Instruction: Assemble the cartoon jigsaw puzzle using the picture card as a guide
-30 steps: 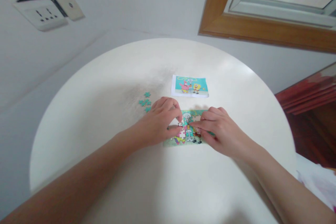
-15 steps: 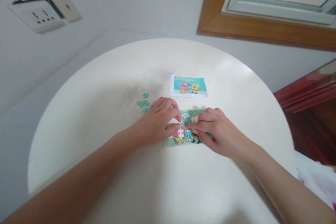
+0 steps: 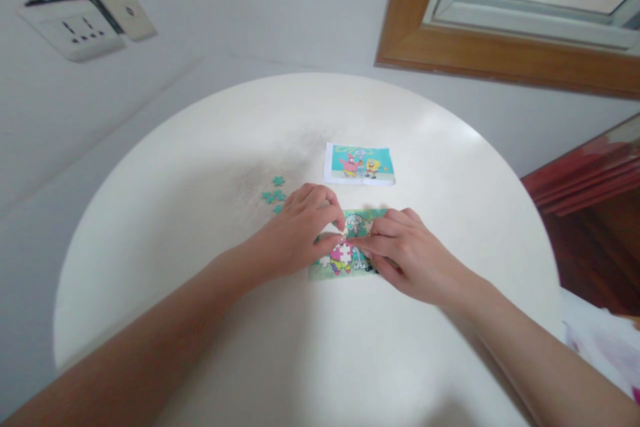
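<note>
A partly assembled jigsaw puzzle (image 3: 326, 271) with cartoon figures lies flat on the table; white gaps show in its pink figure. My left hand (image 3: 306, 225) is over its left side, thumb and index fingertips pinched close around a small puzzle piece that mostly hides between them. From the right, my right hand (image 3: 407, 250) rests on the puzzle. Its index finger reaches to the left thumb tip, while the other fingers curl in; whatever lies under them is hidden. Several loose teal puzzle pieces (image 3: 279, 181) lie beyond my left hand, partly covered by it.
A printed picture card (image 3: 363, 165) of the same cartoon scene lies behind the puzzle. The round white table (image 3: 300, 107) stands against the wall. A wall socket (image 3: 83, 30) is at upper left, a wood-framed window (image 3: 480, 50) at upper right.
My right hand has shifted slightly left, its index fingertip now meeting the left thumb. My left hand stays nearly in place, its fingertips a little closer together.
</note>
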`<action>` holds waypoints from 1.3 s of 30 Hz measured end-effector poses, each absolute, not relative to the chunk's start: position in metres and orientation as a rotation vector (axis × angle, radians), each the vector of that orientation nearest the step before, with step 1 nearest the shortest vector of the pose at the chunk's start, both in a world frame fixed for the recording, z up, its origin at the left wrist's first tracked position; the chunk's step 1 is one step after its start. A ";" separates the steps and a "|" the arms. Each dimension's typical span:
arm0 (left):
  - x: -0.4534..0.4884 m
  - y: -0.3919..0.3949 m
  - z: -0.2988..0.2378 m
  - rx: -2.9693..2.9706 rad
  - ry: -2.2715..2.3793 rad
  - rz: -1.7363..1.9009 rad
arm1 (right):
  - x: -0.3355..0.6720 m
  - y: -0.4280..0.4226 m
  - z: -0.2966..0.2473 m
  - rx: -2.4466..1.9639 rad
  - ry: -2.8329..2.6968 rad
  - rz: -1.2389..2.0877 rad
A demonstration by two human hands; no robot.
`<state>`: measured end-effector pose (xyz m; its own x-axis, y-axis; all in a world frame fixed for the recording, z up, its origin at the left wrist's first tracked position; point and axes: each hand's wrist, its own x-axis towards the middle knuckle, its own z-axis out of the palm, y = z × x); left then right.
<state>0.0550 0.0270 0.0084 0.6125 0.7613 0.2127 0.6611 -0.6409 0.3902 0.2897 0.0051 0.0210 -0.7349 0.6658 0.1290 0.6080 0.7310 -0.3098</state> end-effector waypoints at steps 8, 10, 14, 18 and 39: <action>0.056 0.027 0.009 2.560 1.174 0.516 | 0.290 0.005 0.021 -1.015 -2.719 0.355; 0.056 0.028 0.009 2.557 1.179 0.521 | 0.290 0.004 0.021 -1.011 -2.733 0.322; 0.056 0.028 0.008 2.565 1.186 0.550 | 0.287 0.000 0.022 -0.999 -2.768 0.205; 0.058 0.028 0.004 2.574 1.204 0.548 | 0.282 -0.003 0.022 -0.966 -2.794 0.075; 0.049 0.031 0.016 2.540 1.120 0.542 | 0.285 0.001 0.018 -0.982 -2.722 0.270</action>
